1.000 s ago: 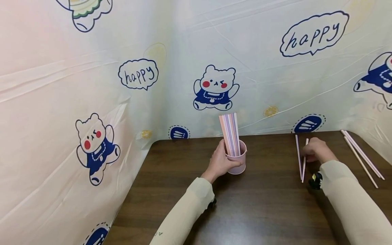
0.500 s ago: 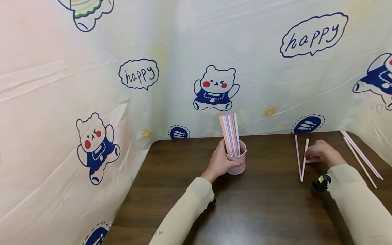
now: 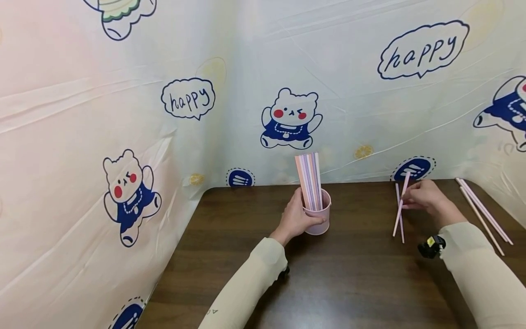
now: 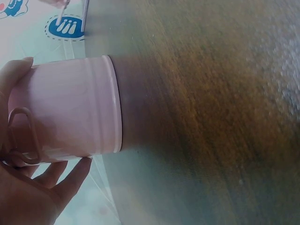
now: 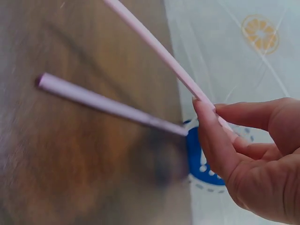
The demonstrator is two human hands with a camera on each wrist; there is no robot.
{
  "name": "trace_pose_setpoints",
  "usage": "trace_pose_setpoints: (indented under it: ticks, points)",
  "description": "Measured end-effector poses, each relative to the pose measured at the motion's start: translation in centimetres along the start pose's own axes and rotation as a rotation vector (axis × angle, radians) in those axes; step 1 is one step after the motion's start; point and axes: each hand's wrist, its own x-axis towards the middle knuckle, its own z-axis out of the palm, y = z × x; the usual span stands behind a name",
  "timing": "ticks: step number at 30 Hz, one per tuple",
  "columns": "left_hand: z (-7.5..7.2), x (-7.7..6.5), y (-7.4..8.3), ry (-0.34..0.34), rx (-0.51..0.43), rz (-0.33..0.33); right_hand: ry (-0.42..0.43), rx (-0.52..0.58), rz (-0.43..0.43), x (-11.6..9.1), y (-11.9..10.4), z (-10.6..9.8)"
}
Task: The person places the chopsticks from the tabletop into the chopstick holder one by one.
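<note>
My left hand (image 3: 293, 218) wraps round a small pink bucket (image 3: 321, 223) standing on the table. A bundle of pastel drinking straws (image 3: 311, 183), pink, orange, white and purple, leans in the bucket. In the left wrist view, the bucket's side and its handle loop (image 4: 28, 133) show between thumb and fingers. To the right, my right hand (image 3: 427, 199) pinches a pale pink straw (image 5: 159, 49) between thumb and fingertips, tilted above the table. Beneath it a purplish straw (image 5: 103, 101) lies on the wood; the two cross in the head view.
Several more pale straws (image 3: 489, 214) lie at the right end of the dark wooden table (image 3: 349, 283). A curtain (image 3: 230, 137) printed with bears and "happy" bubbles hangs along the back and left edges.
My right hand has picked the pink straw up off the table and swung it, so its lower end has moved left across the purplish straw. My left hand stays on the bucket.
</note>
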Motion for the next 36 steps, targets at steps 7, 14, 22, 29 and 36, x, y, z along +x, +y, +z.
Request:
trace_pose_setpoints:
  ticks: [7,14,22,29,36]
  points:
    - [0.0,0.1,-0.1,-0.003,-0.006,0.001,0.026,0.029,-0.116,-0.1,-2.4,1.4]
    - [0.1,0.1,-0.1,-0.001,0.007,0.002,0.086,-0.038,-0.244,-1.0,-5.9,3.4]
    - [0.0,0.1,-0.1,0.0,0.003,-0.001,0.141,0.017,-0.345,-1.1,-9.4,5.3]
    - [0.0,0.1,0.0,0.0,0.015,0.001,0.172,0.182,-0.493,-1.2,-12.2,7.7]
    - [0.0,0.1,-0.1,0.008,0.033,0.022,0.239,0.205,-0.585,-1.1,-14.4,10.6]
